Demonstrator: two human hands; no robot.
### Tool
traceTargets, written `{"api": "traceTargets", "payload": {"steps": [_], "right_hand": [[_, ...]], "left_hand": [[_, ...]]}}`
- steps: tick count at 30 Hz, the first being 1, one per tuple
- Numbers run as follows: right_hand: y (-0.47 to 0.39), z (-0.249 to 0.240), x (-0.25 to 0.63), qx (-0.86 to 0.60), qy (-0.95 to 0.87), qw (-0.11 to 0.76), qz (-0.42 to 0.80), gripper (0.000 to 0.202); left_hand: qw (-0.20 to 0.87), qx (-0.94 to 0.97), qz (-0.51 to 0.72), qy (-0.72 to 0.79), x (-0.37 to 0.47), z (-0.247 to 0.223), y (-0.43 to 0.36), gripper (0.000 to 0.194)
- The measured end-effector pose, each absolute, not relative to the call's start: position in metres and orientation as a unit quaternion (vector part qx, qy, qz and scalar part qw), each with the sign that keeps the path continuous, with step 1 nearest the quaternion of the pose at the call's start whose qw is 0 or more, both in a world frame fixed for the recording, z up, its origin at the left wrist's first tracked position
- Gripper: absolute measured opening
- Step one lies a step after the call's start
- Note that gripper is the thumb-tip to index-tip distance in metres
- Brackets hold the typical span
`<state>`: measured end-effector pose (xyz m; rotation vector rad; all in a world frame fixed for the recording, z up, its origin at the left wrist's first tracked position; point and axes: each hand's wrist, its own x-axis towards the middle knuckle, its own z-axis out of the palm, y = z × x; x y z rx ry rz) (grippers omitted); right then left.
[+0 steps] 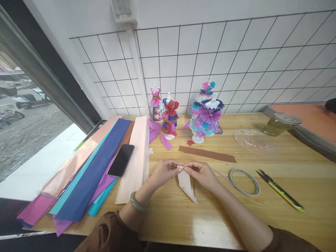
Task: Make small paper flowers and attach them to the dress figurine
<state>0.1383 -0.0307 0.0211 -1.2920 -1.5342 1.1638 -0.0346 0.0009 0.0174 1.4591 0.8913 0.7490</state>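
Between my two hands hangs a strip of pale crepe paper [185, 182], its lower end pointed and twisted toward the right. My left hand [168, 171] pinches the strip's top edge between thumb and fingers. Right beside it, my right hand [201, 173] pinches the same edge, the fingertips almost meeting. Just beyond the hands lies a flat brown paper strip [207, 154]. To the right of my right hand rest a roll of tape [244, 182] with a loose tail and yellow-and-black thread snips [280, 190].
Folded coloured crepe papers [91, 171] cover the table's left side, with a phone [121, 161] on top. Small dress forms in paper outfits [207, 119] stand along the tiled wall. At the right are a clear dish [252, 141] of beads and a lidded jar [279, 125].
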Motion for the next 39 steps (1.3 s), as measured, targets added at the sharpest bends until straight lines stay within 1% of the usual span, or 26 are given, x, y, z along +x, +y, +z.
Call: {"api": "traceTargets", "payload": {"steps": [10, 19, 23, 32, 39], "right_hand": [[-0.0305, 0.0242, 0.1384, -0.503, -0.588, 0.406, 0.487, 0.024], [-0.0294, 0.0252, 0.1415, -0.489, -0.564, 0.425, 0.512, 0.027], [-0.0292, 0.0251, 0.1418, -0.493, -0.558, 0.425, 0.514, 0.030], [-0.0289, 0.0255, 0.1431, -0.477, -0.547, 0.427, 0.539, 0.024], [-0.0286, 0.0250, 0.1444, -0.486, -0.542, 0.421, 0.542, 0.026]], "left_hand": [[0.643, 0.578, 0.324, 0.385, -0.0359, 0.0195, 0.0011, 0.029], [0.679, 0.546, 0.334, 0.359, -0.0382, 0.0191, 0.0020, 0.035], [0.676, 0.545, 0.339, 0.363, -0.0371, 0.0217, 0.0016, 0.031], [0.669, 0.547, 0.348, 0.364, -0.0371, 0.0232, 0.0019, 0.027], [0.659, 0.555, 0.349, 0.368, -0.0376, 0.0234, 0.0023, 0.027]]}}
